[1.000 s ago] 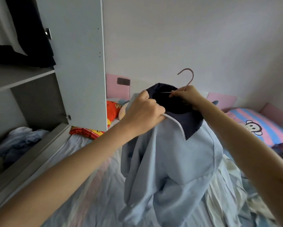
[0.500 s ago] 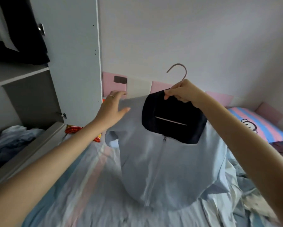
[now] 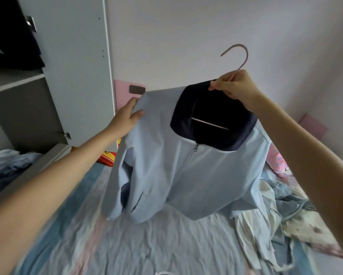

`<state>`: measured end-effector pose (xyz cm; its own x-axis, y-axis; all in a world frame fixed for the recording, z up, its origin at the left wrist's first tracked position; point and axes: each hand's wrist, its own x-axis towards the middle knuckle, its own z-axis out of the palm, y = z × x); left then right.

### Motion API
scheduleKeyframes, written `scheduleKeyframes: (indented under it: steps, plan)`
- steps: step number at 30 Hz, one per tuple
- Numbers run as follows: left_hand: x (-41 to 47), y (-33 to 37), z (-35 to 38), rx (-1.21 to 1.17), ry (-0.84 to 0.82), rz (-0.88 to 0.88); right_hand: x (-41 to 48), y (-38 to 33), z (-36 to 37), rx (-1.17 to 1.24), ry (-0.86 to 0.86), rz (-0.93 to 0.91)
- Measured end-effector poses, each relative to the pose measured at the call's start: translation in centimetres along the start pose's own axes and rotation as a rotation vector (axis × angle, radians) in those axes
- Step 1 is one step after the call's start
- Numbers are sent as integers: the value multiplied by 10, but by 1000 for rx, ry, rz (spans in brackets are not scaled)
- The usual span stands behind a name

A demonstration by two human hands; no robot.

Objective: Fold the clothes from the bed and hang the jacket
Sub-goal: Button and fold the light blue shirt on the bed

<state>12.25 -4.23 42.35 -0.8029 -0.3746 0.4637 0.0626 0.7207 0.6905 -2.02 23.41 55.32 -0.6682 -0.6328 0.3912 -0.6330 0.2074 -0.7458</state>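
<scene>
Jacket (image 3: 188,171) on hanger (image 3: 238,56) above bed (image 3: 146,245)

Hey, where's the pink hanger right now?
In the head view it's upper right: the pink hanger sits inside the light blue jacket, its neck pinched by the right hand, hook free against the wall.

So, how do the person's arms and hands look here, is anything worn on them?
Both arms are bare: no sleeve shows on the left forearm or the right forearm. The left hand and right hand wear no gloves, and no watch or bracelet shows at either wrist. Whether a ring is worn cannot be told.
</scene>
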Motion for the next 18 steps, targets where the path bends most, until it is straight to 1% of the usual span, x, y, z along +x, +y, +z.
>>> scheduleKeyframes:
  steps: [2,5,7,8,9,10,11,13,14,15,16,18]
  plan:
    - [-2,5,-4,-1,73,43,-2,2,1,-81,-21,-53]
    - [-1,6,-19,81,200,134,-7,15,0,-239,-109,-147]
    - [3,15,-32,94,279,147,-15,25,5,-345,-226,-121]
    - [5,21,-38,68,312,145,-20,28,8,-369,-278,-103]
    - [8,19,-44,40,329,121,-25,30,10,-341,-304,-103]
    - [9,16,-51,38,318,68,-27,30,10,-260,-292,-115]
    - [10,8,-57,66,263,-11,-30,29,9,-155,-265,-117]
    - [7,-7,-66,198,63,-200,-30,24,6,10,-217,-81]
    - [6,-14,-66,298,-12,-243,-29,24,9,50,-201,-51]
    - [4,-15,-64,386,-15,-217,-28,24,13,75,-174,-24]
    - [2,-11,-62,420,53,-135,-26,22,19,85,-146,-2]
    - [-5,16,-54,321,190,130,-20,15,32,62,-124,27]
